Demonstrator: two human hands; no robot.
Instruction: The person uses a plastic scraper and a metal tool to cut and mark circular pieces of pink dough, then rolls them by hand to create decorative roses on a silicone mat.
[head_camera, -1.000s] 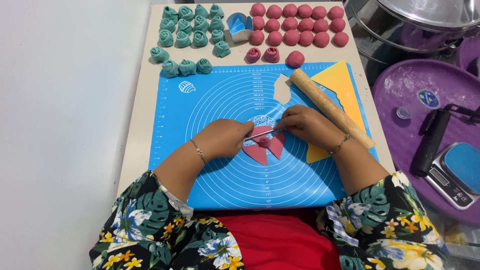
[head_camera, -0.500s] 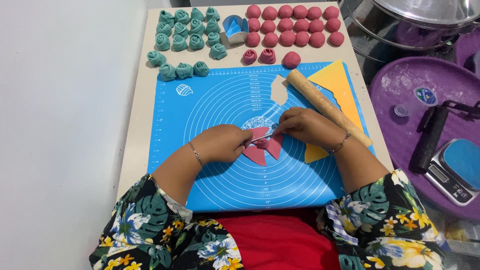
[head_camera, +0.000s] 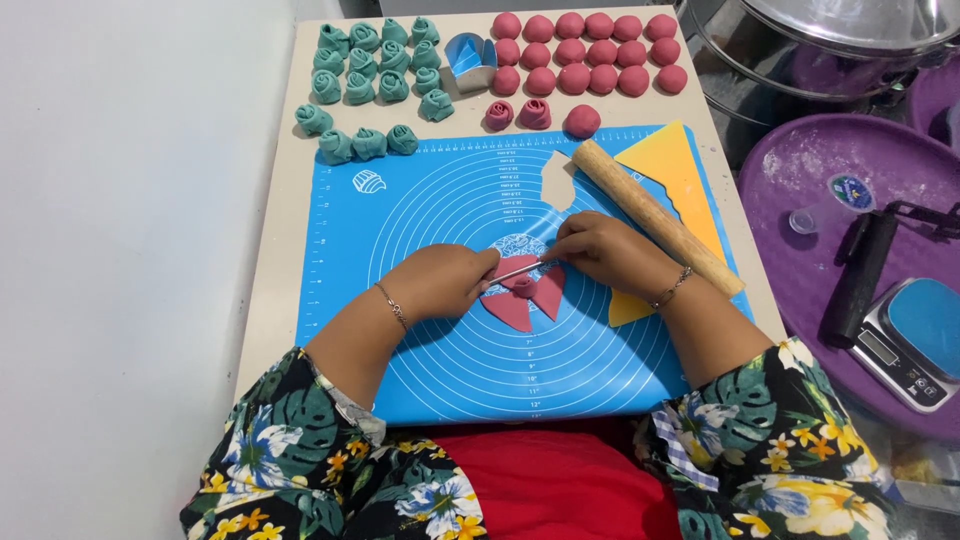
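1. The step in hand looks like shaping a rose: a fan of pink dough petals (head_camera: 525, 295) lies at the middle of the blue silicone mat (head_camera: 420, 210), with a thin stick (head_camera: 515, 272) across its top.
2. The left hand (head_camera: 440, 280) pinches one end of the stick; the right hand (head_camera: 600, 250) grasps the other end over the dough.
3. Next move, as I judge it — an even, gentle roll along the stick, so the petals curl without tearing, like the finished pink roses (head_camera: 517, 114) near the mat's top edge.

You're on the single head camera, looking steeply down and forward, close over the blue mat (head_camera: 440, 200) on the table (head_camera: 290, 200). Your own lap fills the bottom edge; no second view shares the scene.
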